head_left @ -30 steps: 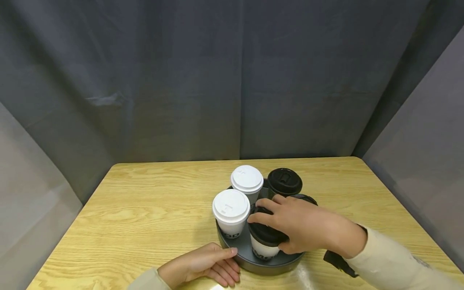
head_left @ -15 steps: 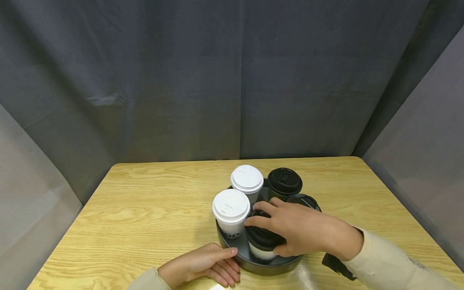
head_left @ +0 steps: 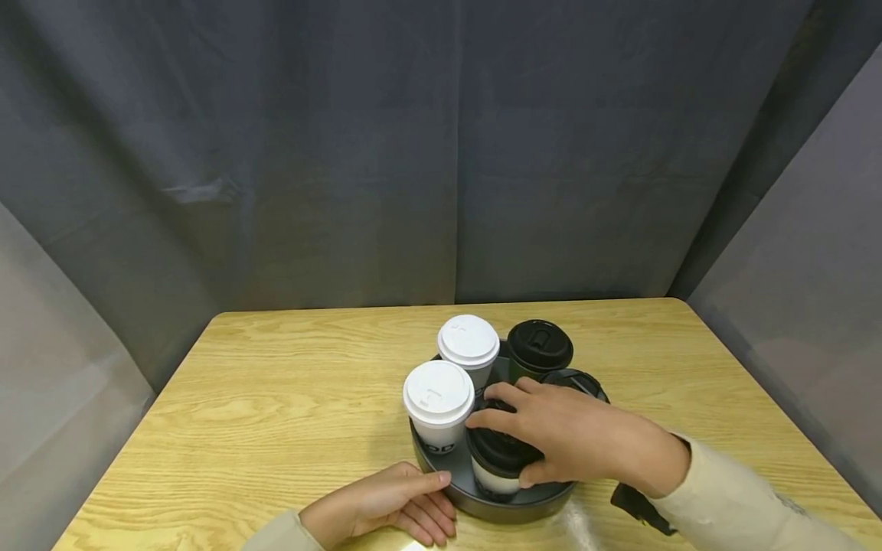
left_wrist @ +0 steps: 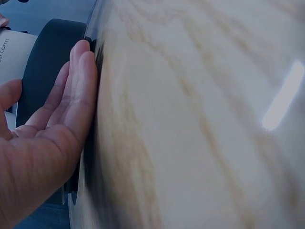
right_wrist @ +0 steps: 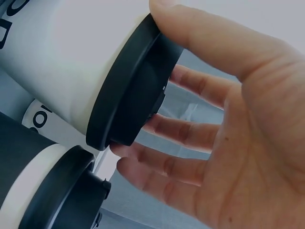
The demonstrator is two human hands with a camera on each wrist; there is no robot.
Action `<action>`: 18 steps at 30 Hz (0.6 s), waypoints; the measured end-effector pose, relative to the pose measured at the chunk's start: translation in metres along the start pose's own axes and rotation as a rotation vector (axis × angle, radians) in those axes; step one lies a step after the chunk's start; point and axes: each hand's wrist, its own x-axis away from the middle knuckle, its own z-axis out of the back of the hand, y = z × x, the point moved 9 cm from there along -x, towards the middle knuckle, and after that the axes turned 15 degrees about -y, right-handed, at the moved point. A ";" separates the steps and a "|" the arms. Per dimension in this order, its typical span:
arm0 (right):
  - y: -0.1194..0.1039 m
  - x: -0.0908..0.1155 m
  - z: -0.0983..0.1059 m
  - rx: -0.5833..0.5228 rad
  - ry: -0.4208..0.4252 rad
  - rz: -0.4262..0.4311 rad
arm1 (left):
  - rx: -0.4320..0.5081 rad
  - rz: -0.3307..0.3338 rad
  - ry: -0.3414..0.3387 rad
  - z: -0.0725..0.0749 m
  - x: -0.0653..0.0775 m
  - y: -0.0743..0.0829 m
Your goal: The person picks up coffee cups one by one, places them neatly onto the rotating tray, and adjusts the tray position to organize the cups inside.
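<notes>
A dark round tray (head_left: 475, 501) sits on the table, holding several lidded paper cups. My right hand (head_left: 575, 432) grips the front paper cup (head_left: 492, 482), thumb at its side and fingers around its black lid (right_wrist: 126, 90). That cup stands inside the tray at the front; its base is partly hidden by the rim. At the tray's left front, my left hand (head_left: 396, 501) rests with its thumb on the rim and its fairly straight fingers (left_wrist: 78, 95) along the outer wall.
Two white-lidded cups, a nearer cup (head_left: 439, 402) and a farther cup (head_left: 469, 342), stand at the tray's left. A black-lidded cup (head_left: 540, 346) is behind; another dark lid (head_left: 586, 380) shows beyond my right hand. Dark curtain (head_left: 344, 168) hangs behind the wooden table (head_left: 276, 398).
My right hand and the front cup have shifted slightly left, and the cup's printed lettering has turned out of the head view. My left hand has stayed in place.
</notes>
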 end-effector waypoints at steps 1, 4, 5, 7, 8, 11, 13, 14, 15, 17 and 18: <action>0.000 0.000 0.000 0.005 0.002 -0.004 | -0.001 -0.001 0.002 0.000 0.000 0.000; 0.000 -0.001 0.000 0.011 0.005 -0.010 | -0.005 -0.003 0.008 0.001 0.000 0.001; 0.000 -0.001 0.000 0.005 0.003 -0.010 | -0.008 -0.003 0.012 0.001 0.001 0.001; 0.001 0.000 -0.001 -0.018 0.005 -0.008 | -0.024 -0.006 0.021 0.002 0.001 0.001; 0.002 0.002 0.000 -0.031 0.015 -0.006 | -0.039 -0.005 0.028 0.002 0.001 0.001; 0.007 0.010 0.003 -0.073 0.087 0.010 | -0.122 -0.002 0.065 0.004 0.006 0.003; 0.016 0.022 0.006 -0.088 0.181 0.001 | -0.213 0.006 0.104 0.008 0.015 0.008; 0.024 0.029 0.007 -0.093 0.237 -0.012 | -0.271 0.010 0.126 0.011 0.022 0.013; 0.033 0.038 0.008 -0.102 0.287 -0.036 | -0.341 0.011 0.149 0.016 0.029 0.020; 0.059 0.058 0.007 -0.146 0.381 -0.100 | -0.532 0.027 0.220 0.027 0.047 0.037; 0.074 0.069 0.004 -0.176 0.421 -0.134 | -0.633 0.038 0.274 0.033 0.058 0.047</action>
